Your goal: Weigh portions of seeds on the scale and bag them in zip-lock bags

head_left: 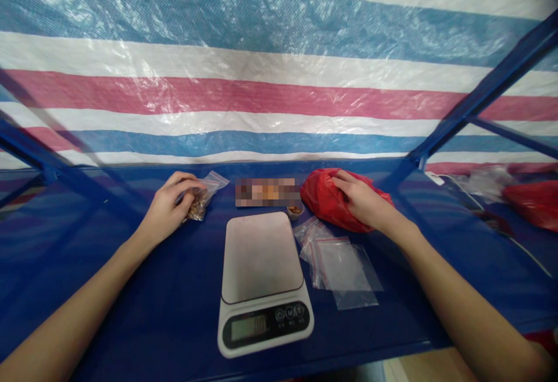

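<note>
Vividly red, crumpled plastic bag (pixel 320 199)

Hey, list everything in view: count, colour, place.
Square-topped digital scale: 1, white, centre
Plastic zip bag of brown pieces: 1, clear, left of scale
Pixelated rectangular item: 1, colours obscured, behind scale
Small round cup of brown pieces: 1, pale, behind scale
Crumpled plastic bag: 1, red, right of cup
Flat plastic zip bags: several, clear with red strips, right of scale
Flat shelf surface: 1, blue, under scale
Straight frame bars: several, blue, both sides
Striped plastic sheet: 1, white-blue-red, background
Second plastic bag: 1, red, far right
Thin plastic film: count unclear, clear, far right
Thin cord: 1, white, far right
Left hand: 1, bare, at filled zip bag
Right hand: 1, bare, on crumpled bag
</note>
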`<state>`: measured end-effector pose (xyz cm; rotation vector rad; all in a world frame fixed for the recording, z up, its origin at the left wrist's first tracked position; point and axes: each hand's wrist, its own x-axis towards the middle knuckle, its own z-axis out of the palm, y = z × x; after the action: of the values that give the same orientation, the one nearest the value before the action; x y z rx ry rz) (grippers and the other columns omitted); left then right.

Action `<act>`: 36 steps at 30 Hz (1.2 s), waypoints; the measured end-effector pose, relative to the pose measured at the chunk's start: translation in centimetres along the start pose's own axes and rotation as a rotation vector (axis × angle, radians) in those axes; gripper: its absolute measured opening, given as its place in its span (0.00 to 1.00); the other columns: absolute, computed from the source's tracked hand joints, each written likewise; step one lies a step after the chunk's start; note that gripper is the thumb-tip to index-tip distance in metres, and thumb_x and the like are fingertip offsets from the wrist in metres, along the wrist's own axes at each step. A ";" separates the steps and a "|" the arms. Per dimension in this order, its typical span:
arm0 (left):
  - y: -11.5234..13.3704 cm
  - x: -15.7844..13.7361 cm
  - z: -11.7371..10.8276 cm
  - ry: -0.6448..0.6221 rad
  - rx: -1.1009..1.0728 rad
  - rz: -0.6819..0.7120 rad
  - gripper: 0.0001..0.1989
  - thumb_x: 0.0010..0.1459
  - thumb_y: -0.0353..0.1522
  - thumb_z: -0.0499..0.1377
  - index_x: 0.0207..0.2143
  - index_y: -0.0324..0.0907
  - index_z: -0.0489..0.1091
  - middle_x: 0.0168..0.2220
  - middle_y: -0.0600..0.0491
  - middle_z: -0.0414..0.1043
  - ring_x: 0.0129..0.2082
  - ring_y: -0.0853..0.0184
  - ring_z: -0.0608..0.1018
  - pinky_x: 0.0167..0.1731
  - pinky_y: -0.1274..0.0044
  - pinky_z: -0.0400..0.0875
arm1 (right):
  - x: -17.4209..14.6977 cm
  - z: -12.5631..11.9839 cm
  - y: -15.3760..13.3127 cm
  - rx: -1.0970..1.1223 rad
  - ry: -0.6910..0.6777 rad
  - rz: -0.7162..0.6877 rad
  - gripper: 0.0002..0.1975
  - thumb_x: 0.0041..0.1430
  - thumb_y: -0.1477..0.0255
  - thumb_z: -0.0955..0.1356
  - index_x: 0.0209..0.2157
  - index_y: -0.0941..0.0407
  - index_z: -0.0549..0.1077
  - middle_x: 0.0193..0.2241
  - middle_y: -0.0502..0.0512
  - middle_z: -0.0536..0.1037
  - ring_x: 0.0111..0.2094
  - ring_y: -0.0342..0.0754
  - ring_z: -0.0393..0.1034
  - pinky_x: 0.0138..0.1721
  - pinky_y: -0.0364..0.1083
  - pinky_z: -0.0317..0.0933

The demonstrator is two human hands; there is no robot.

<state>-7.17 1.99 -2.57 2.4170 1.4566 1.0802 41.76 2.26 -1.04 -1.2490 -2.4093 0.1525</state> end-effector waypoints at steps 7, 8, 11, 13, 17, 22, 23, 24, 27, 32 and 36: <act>0.1 0.0 0.0 0.010 0.000 -0.004 0.16 0.69 0.33 0.51 0.44 0.43 0.79 0.48 0.48 0.74 0.50 0.60 0.79 0.54 0.67 0.74 | 0.4 -0.7 -0.7 0.051 0.040 -0.015 0.25 0.53 0.88 0.62 0.45 0.55 0.80 0.50 0.63 0.80 0.53 0.59 0.77 0.56 0.55 0.70; 0.2 0.0 0.0 0.007 0.002 -0.007 0.16 0.69 0.33 0.51 0.44 0.43 0.79 0.48 0.48 0.74 0.50 0.60 0.79 0.54 0.67 0.75 | 0.4 -0.9 -0.8 0.049 0.048 -0.019 0.24 0.52 0.89 0.61 0.43 0.55 0.79 0.49 0.62 0.80 0.52 0.58 0.77 0.55 0.54 0.70; 0.3 0.1 -0.1 0.000 0.002 -0.020 0.16 0.69 0.33 0.51 0.44 0.43 0.79 0.49 0.48 0.74 0.50 0.59 0.78 0.54 0.67 0.75 | 0.4 -1.6 -1.0 0.021 0.072 -0.012 0.17 0.51 0.87 0.62 0.34 0.55 0.76 0.42 0.60 0.79 0.43 0.55 0.78 0.45 0.49 0.70; 0.3 0.1 -0.1 -0.004 0.002 -0.028 0.16 0.69 0.34 0.51 0.44 0.43 0.79 0.49 0.48 0.74 0.50 0.59 0.78 0.55 0.66 0.74 | 0.3 -2.1 -1.0 0.008 0.076 -0.002 0.13 0.53 0.85 0.63 0.31 0.54 0.73 0.38 0.58 0.77 0.38 0.53 0.77 0.39 0.48 0.68; 0.4 0.1 -0.2 -0.010 0.007 -0.035 0.16 0.68 0.34 0.51 0.44 0.44 0.79 0.49 0.48 0.74 0.50 0.59 0.78 0.55 0.66 0.74 | 0.2 -2.8 -0.9 0.040 0.120 0.014 0.10 0.58 0.81 0.65 0.34 0.54 0.76 0.37 0.57 0.77 0.37 0.52 0.76 0.39 0.48 0.67; 0.3 0.1 -0.2 -0.013 0.006 -0.029 0.15 0.68 0.34 0.51 0.44 0.44 0.78 0.48 0.48 0.74 0.50 0.59 0.78 0.55 0.67 0.75 | 0.2 -3.6 -1.0 0.065 0.215 0.029 0.07 0.62 0.77 0.68 0.35 0.53 0.78 0.38 0.57 0.79 0.37 0.53 0.77 0.42 0.50 0.69; 0.3 0.1 -0.2 -0.013 0.007 -0.028 0.15 0.68 0.34 0.51 0.44 0.44 0.78 0.48 0.48 0.74 0.50 0.59 0.78 0.55 0.67 0.74 | 0.2 -3.8 -1.2 0.070 0.236 0.036 0.06 0.63 0.77 0.68 0.35 0.53 0.78 0.38 0.56 0.80 0.38 0.53 0.77 0.43 0.50 0.69; 0.2 0.1 -0.2 -0.012 0.010 -0.027 0.15 0.68 0.34 0.51 0.44 0.44 0.78 0.49 0.48 0.74 0.50 0.59 0.78 0.56 0.67 0.74 | 0.3 -4.1 -1.6 0.078 0.266 0.044 0.06 0.63 0.76 0.69 0.34 0.53 0.78 0.37 0.56 0.80 0.38 0.53 0.77 0.44 0.50 0.69; 0.1 0.1 -0.1 -0.015 0.021 -0.020 0.15 0.68 0.34 0.51 0.44 0.44 0.78 0.49 0.48 0.74 0.51 0.58 0.78 0.56 0.66 0.74 | 0.8 -4.4 -3.5 0.128 0.380 0.079 0.05 0.65 0.74 0.70 0.34 0.52 0.78 0.36 0.56 0.80 0.39 0.54 0.77 0.46 0.51 0.70; 0.0 0.0 0.0 -0.008 0.015 -0.009 0.16 0.68 0.34 0.51 0.45 0.43 0.78 0.49 0.48 0.74 0.51 0.58 0.78 0.57 0.65 0.73 | 1.8 -2.3 -8.0 0.332 0.355 -0.018 0.05 0.67 0.75 0.71 0.35 0.53 0.78 0.37 0.55 0.80 0.40 0.52 0.76 0.45 0.51 0.71; 0.0 0.1 0.0 -0.013 0.011 -0.015 0.16 0.69 0.35 0.51 0.45 0.43 0.78 0.49 0.47 0.74 0.51 0.58 0.78 0.57 0.65 0.73 | 2.3 0.3 -9.8 0.429 0.225 -0.114 0.05 0.68 0.76 0.71 0.38 0.52 0.79 0.39 0.54 0.80 0.41 0.50 0.76 0.44 0.50 0.71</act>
<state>-7.12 2.04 -2.52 2.4123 1.4779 1.0548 33.05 -1.70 2.17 -0.8811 -2.1021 0.4434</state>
